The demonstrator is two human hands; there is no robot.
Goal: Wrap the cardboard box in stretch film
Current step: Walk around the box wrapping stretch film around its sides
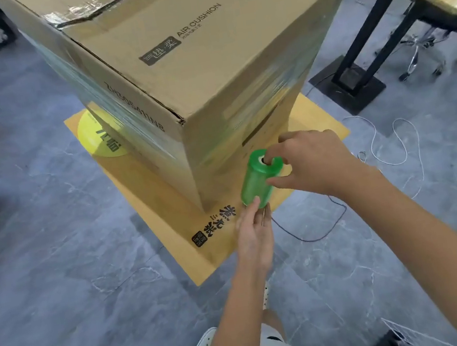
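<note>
Green stretch-film roll point(255, 180) near-upright, just off the cardboard box point(173, 61) near corner, low down | right hand point(309, 163) fingers hooked into top core, thumb on side | left hand point(252, 228) fingers together, cupping bottom end | box on flattened cardboard sheet point(145, 186), sides already glossy with film | likely next: carry roll round corner; cable point(315, 237) underfoot.

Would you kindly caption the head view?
Both hands, left hand and right hand, hold a green film roll beside the cardboard box.
</note>
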